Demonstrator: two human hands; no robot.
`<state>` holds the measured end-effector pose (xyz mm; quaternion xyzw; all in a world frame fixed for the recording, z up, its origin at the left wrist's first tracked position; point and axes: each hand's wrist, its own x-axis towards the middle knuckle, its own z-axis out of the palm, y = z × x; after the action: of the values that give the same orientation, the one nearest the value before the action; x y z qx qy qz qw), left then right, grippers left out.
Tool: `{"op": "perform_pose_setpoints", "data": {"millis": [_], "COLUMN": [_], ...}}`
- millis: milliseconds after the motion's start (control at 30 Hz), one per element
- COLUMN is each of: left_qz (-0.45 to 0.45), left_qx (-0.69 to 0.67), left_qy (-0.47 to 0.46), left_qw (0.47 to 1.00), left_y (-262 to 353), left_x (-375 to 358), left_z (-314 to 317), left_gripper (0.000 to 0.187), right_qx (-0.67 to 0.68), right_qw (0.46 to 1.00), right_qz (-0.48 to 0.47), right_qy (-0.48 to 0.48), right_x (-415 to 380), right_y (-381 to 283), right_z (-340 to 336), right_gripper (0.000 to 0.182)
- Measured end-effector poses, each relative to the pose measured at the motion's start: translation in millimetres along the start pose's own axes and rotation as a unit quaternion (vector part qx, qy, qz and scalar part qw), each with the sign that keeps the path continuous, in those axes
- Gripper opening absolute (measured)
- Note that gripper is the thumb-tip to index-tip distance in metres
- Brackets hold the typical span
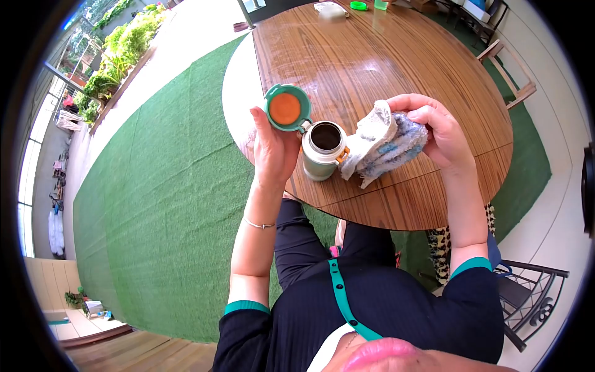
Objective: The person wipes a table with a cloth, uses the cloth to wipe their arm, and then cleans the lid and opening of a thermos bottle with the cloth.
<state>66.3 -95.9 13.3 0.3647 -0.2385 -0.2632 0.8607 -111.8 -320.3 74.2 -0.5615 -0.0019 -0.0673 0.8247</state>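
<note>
My left hand (pixel 273 146) is closed around the raised green lid (pixel 271 98) of a thermos flask, thumb at its left side and most fingers hidden behind it. The lid's orange inner face (pixel 285 109) is turned towards me. Joined to the lid by a hinge, the pale thermos flask (pixel 319 168) stands upright near the table's edge, its mouth uncovered and its inside dark. An orange latch sits on its right side. My right hand (pixel 437 127) pinches a crumpled white and blue fluffy cloth (pixel 393 149), whose lower left end hangs beside the flask.
The round wooden table (pixel 427 68) has a pale left border. At its far side lie a whitish item (pixel 333 10), a green ring-shaped lid (pixel 358 5) and a green cup (pixel 380 4). A metal chair (pixel 533 297) stands at my right, a wooden one (pixel 508 77) beyond. Green carpet (pixel 149 204) covers the floor.
</note>
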Motion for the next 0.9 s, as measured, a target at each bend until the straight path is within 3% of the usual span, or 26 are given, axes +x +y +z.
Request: {"op": "perform_pose_setpoints", "data": {"millis": [200, 300, 400, 733, 900], "left_qz": [0.040, 0.043, 0.066, 0.139, 0.170], "left_qx": [-0.029, -0.050, -0.046, -0.080, -0.023], "left_qy": [0.030, 0.038, 0.041, 0.100, 0.084], "left_qw": [0.998, 0.997, 0.996, 0.982, 0.982], "left_y": [-7.2, -11.0, -15.2, -43.5, -46.8], "left_x": [-7.5, -7.9, -4.6, -24.4, -34.4], "left_z": [4.2, 5.9, 3.3, 11.9, -2.6], "left_gripper": [0.071, 0.069, 0.067, 0.068, 0.066], "right_qx": [0.017, 0.087, 0.058, 0.035, 0.050], "right_qw": [1.000, 0.991, 0.995, 0.992, 0.994], "right_qz": [0.011, 0.091, 0.081, 0.122, 0.096], "right_qy": [0.006, 0.045, -0.018, 0.022, 0.007], "right_x": [-31.3, -43.4, -41.0, -32.6, -35.1], "right_y": [2.9, 9.4, 34.9, 55.0, 64.1], "right_z": [31.1, 75.6, 75.9, 67.7, 69.5], "right_gripper": [0.046, 0.043, 0.041, 0.041, 0.040]}}
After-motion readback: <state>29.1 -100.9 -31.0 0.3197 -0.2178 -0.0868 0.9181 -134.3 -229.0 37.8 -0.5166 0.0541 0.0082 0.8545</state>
